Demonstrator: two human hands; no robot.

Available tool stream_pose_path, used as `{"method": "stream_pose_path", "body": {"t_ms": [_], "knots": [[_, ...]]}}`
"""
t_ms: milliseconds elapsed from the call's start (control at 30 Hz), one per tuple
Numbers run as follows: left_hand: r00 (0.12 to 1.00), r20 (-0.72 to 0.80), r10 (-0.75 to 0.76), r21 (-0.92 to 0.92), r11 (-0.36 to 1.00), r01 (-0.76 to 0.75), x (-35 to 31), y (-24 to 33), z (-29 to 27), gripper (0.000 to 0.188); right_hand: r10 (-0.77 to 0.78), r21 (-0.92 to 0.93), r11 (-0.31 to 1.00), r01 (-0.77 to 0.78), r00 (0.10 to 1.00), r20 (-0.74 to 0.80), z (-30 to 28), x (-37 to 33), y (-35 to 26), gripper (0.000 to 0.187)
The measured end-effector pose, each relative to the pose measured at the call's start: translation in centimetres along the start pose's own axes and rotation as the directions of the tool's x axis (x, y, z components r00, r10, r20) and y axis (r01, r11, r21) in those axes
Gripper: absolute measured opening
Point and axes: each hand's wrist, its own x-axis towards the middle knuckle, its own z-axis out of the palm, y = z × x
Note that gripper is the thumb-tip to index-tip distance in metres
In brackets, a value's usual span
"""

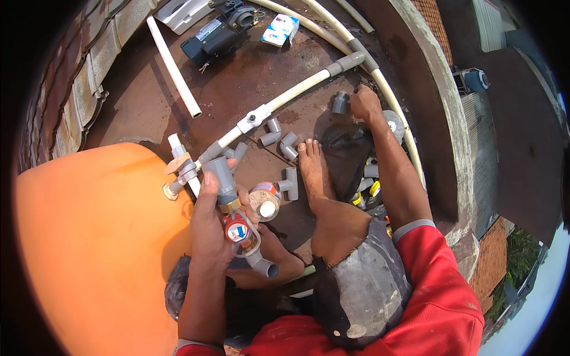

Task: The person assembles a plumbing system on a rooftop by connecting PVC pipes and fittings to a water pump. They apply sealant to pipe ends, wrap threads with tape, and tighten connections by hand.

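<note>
My left hand (206, 216) is closed around a pipe assembly. It has a wide grey PVC socket (220, 178) on top, a brass nut, a red round flow switch (230, 221) with a looped grey cable, and a grey elbow (261, 264) below. My right hand (366, 104) reaches far out, its fingers curled closed beside a short dark grey coupling (340, 102). Whether those fingers hold anything is hidden. Under my right forearm lies a black bag (346, 154). Between my hands are several loose grey elbows (271, 132) and a grey tee (290, 183).
An orange tank (89, 231) fills the left side. White pipe (298, 90) with a valve (253, 118) crosses ahead. A round can (265, 202) stands by my left hand. Farther off are a black pump (217, 38), a small box (280, 29) and a loose pipe (173, 68).
</note>
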Motion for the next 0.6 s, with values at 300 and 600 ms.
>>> {"method": "stream_pose_path", "body": {"t_ms": [300,600], "knots": [[1.000,-0.022,0.018,-0.040,0.999,-0.019,0.0,-0.4,0.3,0.061,-0.518,0.245,0.852,0.463,0.815,0.259,-2.6,-14.7,-7.9,0.030],[1.000,-0.014,0.017,0.025,1.000,-0.017,-0.1,0.0,0.4,0.062,-0.644,0.203,0.765,0.612,0.712,0.281,7.8,-20.3,-5.1,0.032]]}}
